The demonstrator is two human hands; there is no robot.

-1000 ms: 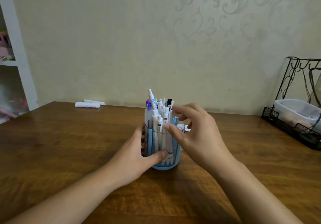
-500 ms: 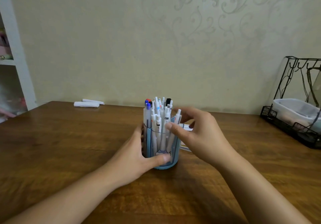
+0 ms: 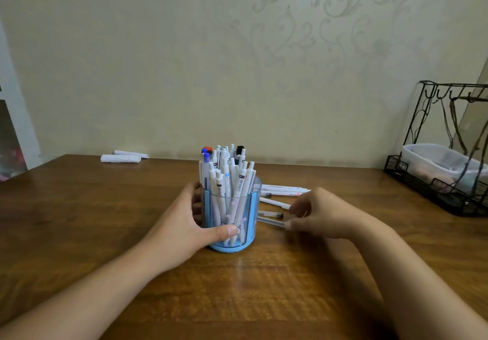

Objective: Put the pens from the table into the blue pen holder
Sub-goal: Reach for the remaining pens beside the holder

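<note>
Hands are dividing the work. The left hand (image 3: 182, 223) is wrapping the side of the blue pen holder (image 3: 232, 223), thumb pressed on its clear front wall, steadying it on the bench (image 3: 79, 221) just as it was a second ago. The right hand (image 3: 322, 214) is the one that has changed: half a second ago it was up at the holder's rim letting a white pen drop in among the others, and now it is down at the bench to the right of the holder, fingers (image 3: 293, 224) closing on the end of a clear-barrelled pen (image 3: 270, 221) lying nearest the camera. Whether that pen is already pinched or only touched is hard to tell, since the hand is blurred.

Several loose pens (image 3: 284, 190) are lying flat behind and to the right of the holder, so the job is well along but not finished. Pens standing in the holder (image 3: 227, 178) are packing it fairly full, leaning against one another, so each new one will probably need threading into a gap.
</note>
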